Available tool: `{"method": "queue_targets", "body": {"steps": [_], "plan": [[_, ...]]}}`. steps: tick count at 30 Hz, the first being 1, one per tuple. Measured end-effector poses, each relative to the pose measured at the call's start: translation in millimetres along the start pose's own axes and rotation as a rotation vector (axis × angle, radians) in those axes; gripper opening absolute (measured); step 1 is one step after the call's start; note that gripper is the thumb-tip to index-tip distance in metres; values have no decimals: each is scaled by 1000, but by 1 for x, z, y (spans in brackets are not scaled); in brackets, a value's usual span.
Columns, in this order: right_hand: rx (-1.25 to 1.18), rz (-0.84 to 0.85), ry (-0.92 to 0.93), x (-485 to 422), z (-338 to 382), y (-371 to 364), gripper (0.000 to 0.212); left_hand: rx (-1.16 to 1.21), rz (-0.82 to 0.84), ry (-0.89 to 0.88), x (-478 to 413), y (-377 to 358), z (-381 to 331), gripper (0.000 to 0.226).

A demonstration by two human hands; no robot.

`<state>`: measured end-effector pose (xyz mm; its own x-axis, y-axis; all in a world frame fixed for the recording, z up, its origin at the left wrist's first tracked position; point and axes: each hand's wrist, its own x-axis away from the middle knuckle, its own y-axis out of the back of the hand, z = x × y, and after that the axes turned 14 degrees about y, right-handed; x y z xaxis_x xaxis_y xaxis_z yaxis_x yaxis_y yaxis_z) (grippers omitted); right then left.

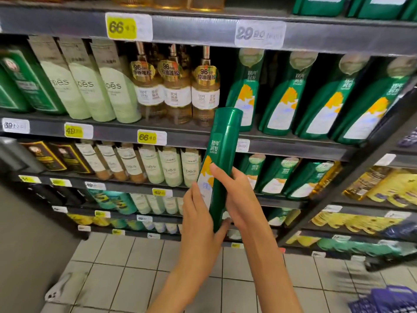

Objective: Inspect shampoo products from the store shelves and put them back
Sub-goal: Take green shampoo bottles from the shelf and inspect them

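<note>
A tall green shampoo bottle (222, 154) with a yellow leaf and white label stands almost upright in front of the shelves, held by both hands at its lower half. My left hand (200, 220) cups its bottom and left side. My right hand (237, 199) wraps its right side, thumb across the label. Its cap reaches the level of the middle shelf (293, 146), where a row of matching green bottles (284, 96) stands with a dark gap at the left of the row.
Amber pump bottles (178, 86) and pale green tubes (90, 82) fill the same shelf to the left. Lower shelves hold more green, cream and yellow products. A second rack (372, 199) angles off at right. Tiled floor (135, 279) lies below.
</note>
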<state>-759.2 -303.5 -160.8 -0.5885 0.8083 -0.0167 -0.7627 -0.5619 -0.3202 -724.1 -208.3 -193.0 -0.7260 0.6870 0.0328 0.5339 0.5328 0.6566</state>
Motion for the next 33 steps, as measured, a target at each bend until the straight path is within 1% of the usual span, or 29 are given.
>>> {"method": "queue_targets", "body": {"steps": [2,4,6,8,10,12,13,15,17,19,20,22,23,24,26,28,29,30,31,33], "plan": [[41,-6,31,1,1,-2,37,174,8,-24,0,2,3,81],[92,20,65,1,4,3,55,378,121,-17,1,10,8,67],[101,72,63,1,6,10,62,530,264,14,2,21,11,53],[27,96,37,1,8,17,59,578,352,13,2,29,12,45],[-23,113,36,0,11,21,48,600,427,26,-3,34,17,40],[5,140,43,-2,14,26,31,627,465,69,-9,37,22,32],[7,142,45,-3,14,27,26,617,481,87,-11,38,23,26],[-50,138,55,-3,13,28,22,569,501,100,-14,39,24,14],[-101,116,65,-2,12,26,22,545,478,117,-16,41,25,22],[-91,47,68,-3,12,23,26,454,378,74,-17,43,23,21],[-74,0,65,-3,14,23,28,332,301,21,-16,42,19,30],[-67,-88,49,-4,15,22,32,42,127,-39,-13,33,11,73],[-79,-121,43,-4,15,21,34,-60,19,-20,-9,28,5,91],[-96,-149,40,-3,16,20,35,-129,-73,-5,-5,21,-1,102],[-116,-195,46,-2,18,16,36,-258,-145,-14,2,8,-13,111],[-94,-229,53,1,15,12,38,-325,-151,-20,2,-2,-18,109],[-67,-234,60,2,13,10,38,-289,-144,-28,-1,-4,-18,101],[-24,-229,70,2,11,10,38,-206,-116,-59,-5,-3,-15,92],[43,-211,79,2,11,12,39,-92,-54,-90,-9,1,-11,81],[228,-129,79,1,15,18,43,176,152,-93,-14,15,-1,60]]}}
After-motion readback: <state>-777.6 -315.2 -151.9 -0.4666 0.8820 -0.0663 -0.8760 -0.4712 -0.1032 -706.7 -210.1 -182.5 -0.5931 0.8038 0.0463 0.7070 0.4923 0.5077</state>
